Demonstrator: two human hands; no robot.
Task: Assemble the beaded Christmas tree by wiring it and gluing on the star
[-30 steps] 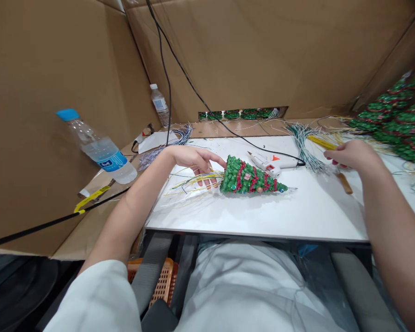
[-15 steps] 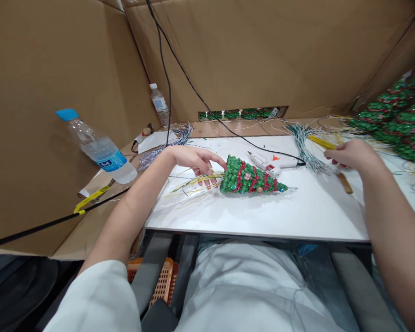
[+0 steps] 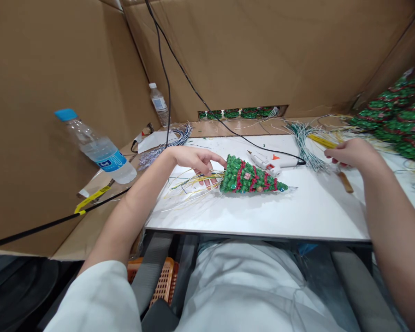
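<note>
A small green Christmas tree (image 3: 246, 176) with red garland and tiny ornaments lies on its side on the white board, its clear tip pointing right. Thin yellow, white and dark wires (image 3: 190, 183) trail out of its base to the left. My left hand (image 3: 200, 164) rests at the base, fingers apart, the index finger against the rim and the others over the wires. My right hand (image 3: 353, 156) is at the yellow wires (image 3: 320, 141), thumb and fingers closed together; what lies between the fingertips is hidden. Green-and-white wires (image 3: 302, 143) lie just left of it.
Behind the tree rests a white glue gun (image 3: 266, 162) with a black cable. A wooden-handled tool (image 3: 346, 182) lies below my right hand. More trees (image 3: 390, 110) stand at right. Water bottles (image 3: 112, 159) and a dark wire coil (image 3: 183, 133) are left. Cardboard walls (image 3: 249, 55) enclose the table.
Almost nothing differs. Both hands keep their places, and the tree has not moved; the view has shifted very slightly.
</note>
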